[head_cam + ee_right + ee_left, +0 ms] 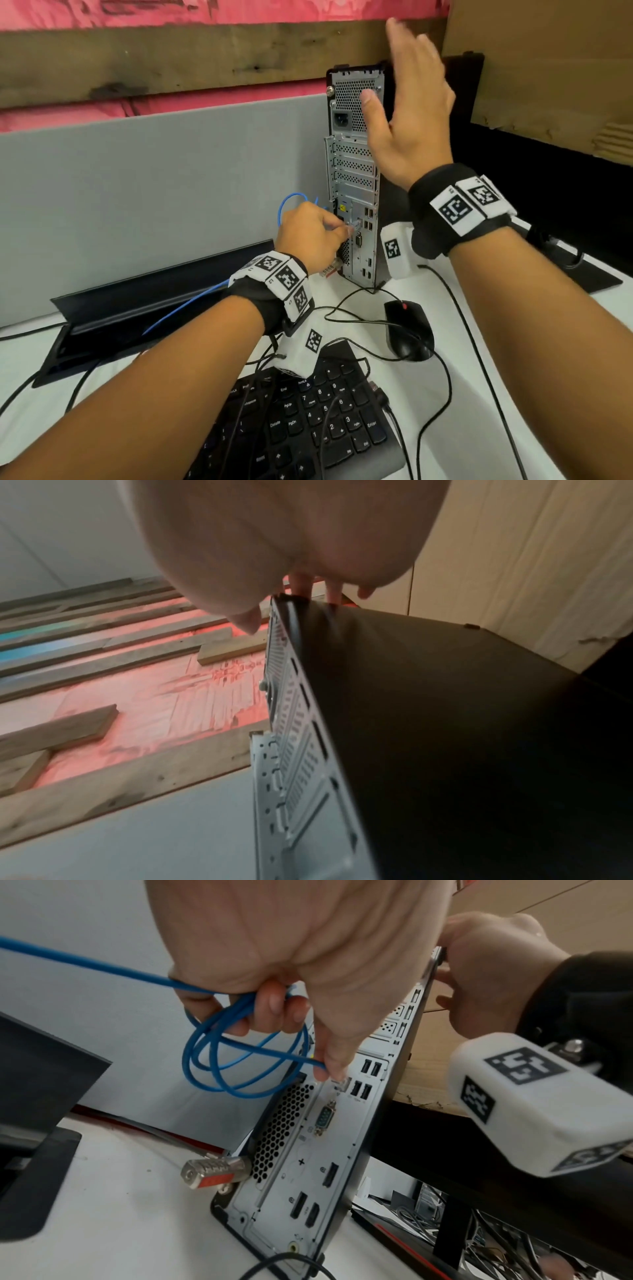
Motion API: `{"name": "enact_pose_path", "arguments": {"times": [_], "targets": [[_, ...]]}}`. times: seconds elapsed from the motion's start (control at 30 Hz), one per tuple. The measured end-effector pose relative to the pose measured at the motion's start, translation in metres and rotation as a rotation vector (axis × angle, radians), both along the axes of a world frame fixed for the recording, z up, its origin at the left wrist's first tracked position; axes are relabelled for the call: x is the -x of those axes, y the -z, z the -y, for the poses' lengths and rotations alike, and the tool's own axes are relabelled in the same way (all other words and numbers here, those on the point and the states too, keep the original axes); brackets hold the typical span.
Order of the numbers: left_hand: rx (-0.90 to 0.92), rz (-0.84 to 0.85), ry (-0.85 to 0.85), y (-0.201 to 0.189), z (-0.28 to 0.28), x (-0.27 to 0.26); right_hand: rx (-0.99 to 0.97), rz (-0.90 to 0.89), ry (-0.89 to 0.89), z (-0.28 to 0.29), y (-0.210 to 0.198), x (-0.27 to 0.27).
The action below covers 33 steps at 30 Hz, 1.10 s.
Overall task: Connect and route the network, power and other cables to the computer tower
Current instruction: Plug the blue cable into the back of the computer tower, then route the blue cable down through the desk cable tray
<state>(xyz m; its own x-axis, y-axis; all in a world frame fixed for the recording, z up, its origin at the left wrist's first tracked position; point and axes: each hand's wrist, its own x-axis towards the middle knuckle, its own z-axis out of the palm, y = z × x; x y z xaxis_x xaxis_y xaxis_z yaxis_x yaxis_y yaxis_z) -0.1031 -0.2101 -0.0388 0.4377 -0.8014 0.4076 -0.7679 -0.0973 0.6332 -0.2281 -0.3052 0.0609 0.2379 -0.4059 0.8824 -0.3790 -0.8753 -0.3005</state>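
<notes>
The computer tower (356, 161) stands upright with its rear panel toward me. My left hand (347, 228) pinches the clear plug (356, 224) of the blue network cable (289, 202) between thumb and forefinger, right at the network port beside the USB sockets. Its other fingers hold a coil of that blue network cable (219, 1064). In the left wrist view the plug (342, 1083) touches the rear panel (308, 1150). My right hand (404, 75) is flat with straight fingers against the tower's upper right side, thumb across the fan grille. The right wrist view shows fingertips (301, 588) over the tower's top edge (445, 723).
A black keyboard (325, 421) and mouse (407, 332) lie in front with black cables looping over the white desk, and a loose USB plug (380, 394). An open cable tray (154, 308) sits left, below a grey partition (154, 188). A security lock (215, 1172) hangs at the tower's base.
</notes>
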Motion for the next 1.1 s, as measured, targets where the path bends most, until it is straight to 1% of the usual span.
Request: {"name": "enact_pose_path", "arguments": {"times": [0.07, 0.2, 0.3, 0.47, 0.57, 0.67, 0.73, 0.8, 0.83, 0.9, 0.93, 1.0, 1.1], "targets": [[-0.01, 0.01, -0.008, 0.0, -0.001, 0.002, 0.001, -0.037, -0.015, 0.006, -0.002, -0.002], [0.004, 0.034, -0.027, -0.001, -0.001, 0.006, 0.015, 0.022, -0.006, 0.008, -0.003, -0.005], [0.009, 0.082, -0.037, -0.003, 0.002, 0.01, 0.016, 0.032, -0.001, 0.008, -0.003, -0.004], [0.006, 0.122, -0.085, 0.003, 0.012, 0.01, 0.003, 0.097, 0.004, 0.002, -0.001, -0.01], [0.024, 0.14, -0.094, 0.006, 0.013, 0.012, -0.009, 0.104, -0.006, -0.002, -0.001, -0.011], [0.038, 0.147, -0.035, 0.002, 0.008, 0.01, -0.006, 0.079, 0.002, -0.001, -0.001, -0.007], [0.052, 0.157, 0.051, -0.004, -0.002, 0.004, -0.009, 0.054, 0.001, -0.001, -0.001, -0.005], [0.039, 0.128, 0.129, -0.01, -0.017, -0.007, -0.011, 0.026, 0.002, -0.001, -0.001, -0.002], [0.03, 0.097, 0.138, -0.011, -0.025, -0.015, -0.012, 0.013, 0.003, 0.0, -0.001, -0.001], [-0.001, 0.052, 0.089, -0.011, -0.039, -0.037, -0.022, 0.0, 0.0, -0.001, -0.002, 0.0], [-0.037, 0.058, 0.043, -0.011, -0.047, -0.049, -0.03, 0.003, -0.003, -0.002, -0.003, -0.001], [-0.149, 0.101, -0.023, -0.009, -0.059, -0.068, -0.046, 0.008, -0.004, -0.004, -0.004, -0.001], [-0.348, 0.191, -0.027, -0.003, -0.074, -0.081, -0.063, -0.005, 0.0, -0.008, -0.005, -0.001]]}}
